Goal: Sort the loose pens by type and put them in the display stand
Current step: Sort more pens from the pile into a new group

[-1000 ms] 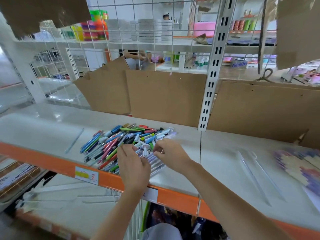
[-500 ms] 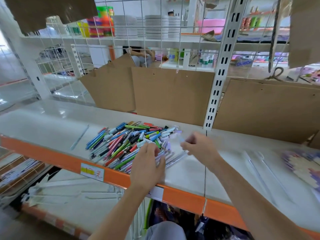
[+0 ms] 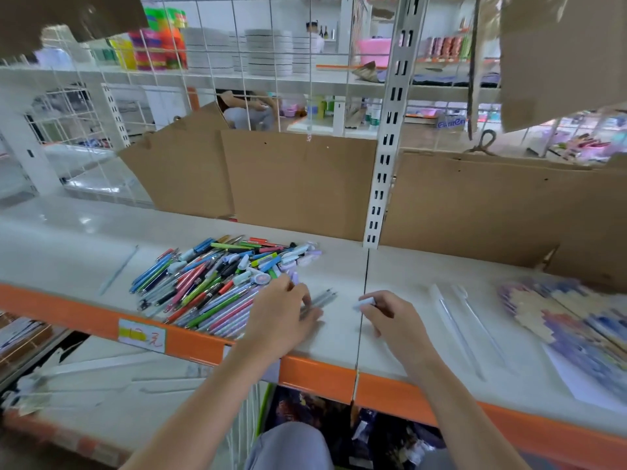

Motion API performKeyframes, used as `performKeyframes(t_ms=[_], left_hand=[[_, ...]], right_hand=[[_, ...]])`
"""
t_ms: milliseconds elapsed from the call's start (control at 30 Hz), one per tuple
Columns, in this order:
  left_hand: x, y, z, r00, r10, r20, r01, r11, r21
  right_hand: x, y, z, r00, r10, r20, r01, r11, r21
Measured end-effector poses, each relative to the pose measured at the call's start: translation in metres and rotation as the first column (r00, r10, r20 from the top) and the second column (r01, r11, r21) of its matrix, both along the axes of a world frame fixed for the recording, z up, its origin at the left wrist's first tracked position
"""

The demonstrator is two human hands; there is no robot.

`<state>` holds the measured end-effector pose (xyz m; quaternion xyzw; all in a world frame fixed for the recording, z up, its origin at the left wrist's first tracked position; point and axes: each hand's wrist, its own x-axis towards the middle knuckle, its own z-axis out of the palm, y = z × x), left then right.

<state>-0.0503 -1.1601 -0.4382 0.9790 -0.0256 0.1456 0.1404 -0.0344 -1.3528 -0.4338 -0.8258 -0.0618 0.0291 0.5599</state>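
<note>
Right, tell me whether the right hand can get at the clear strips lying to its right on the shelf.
Probably yes. The right hand lies apart from the clear strips, with only bare shelf between them. It already pinches a small pale pen piece, so it may need to put that down first.

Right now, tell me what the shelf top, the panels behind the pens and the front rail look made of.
Shelf top: white, glossy, likely coated metal or laminate; it mirrors light. Back panels: brown corrugated cardboard, matte, with torn edges. Front rail: orange painted metal, by its look.
</note>
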Motion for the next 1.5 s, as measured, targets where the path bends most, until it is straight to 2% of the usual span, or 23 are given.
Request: performKeyframes(t_ms=[100,233,333,400,600,733,933,1200,1367,1500], left_hand=[[0.001,-0.013,-0.009,1.0,0.018,0.012,-0.017,1.0,-0.024],[-0.007,-0.006,-0.009,0.981,-0.164,0.102,0.181,0.963,-0.201],[-0.013,-0.009,-0.005,0.968,-0.234,0.087,0.247,0.947,-0.204],[-0.013,-0.009,-0.006,0.964,-0.242,0.114,0.26,0.946,-0.192],[-0.014,-0.008,-0.008,0.951,-0.267,0.153,0.293,0.938,-0.183],[-0.014,-0.007,-0.008,0.95,-0.268,0.16,0.294,0.941,-0.167],[-0.015,-0.007,-0.009,0.958,-0.238,0.163,0.271,0.935,-0.227],[-0.016,-0.006,-0.01,0.954,-0.257,0.157,0.285,0.939,-0.194],[-0.014,-0.007,-0.007,0.948,-0.268,0.17,0.303,0.924,-0.233],[-0.008,-0.036,0.002,0.959,-0.247,0.137,0.268,0.949,-0.168]], right_hand=[[-0.002,-0.001,-0.001,0.999,-0.018,-0.028,0.019,0.998,0.066],[-0.004,-0.003,0.001,0.994,-0.042,-0.105,0.076,0.939,0.336],[-0.009,-0.006,0.007,0.994,-0.037,-0.105,0.084,0.861,0.502],[-0.011,-0.007,0.008,0.994,-0.032,-0.105,0.084,0.836,0.542],[-0.01,-0.005,0.007,0.996,0.029,-0.083,0.014,0.882,0.471],[-0.012,-0.001,0.005,0.991,0.109,-0.073,-0.078,0.938,0.337],[-0.01,-0.006,0.007,0.996,-0.055,-0.077,0.083,0.897,0.434],[-0.012,-0.002,0.006,0.988,0.129,-0.088,-0.101,0.958,0.267],[-0.012,-0.002,0.006,0.988,0.114,-0.101,-0.076,0.944,0.322],[-0.011,-0.008,0.006,0.996,0.0,-0.094,0.04,0.906,0.422]])
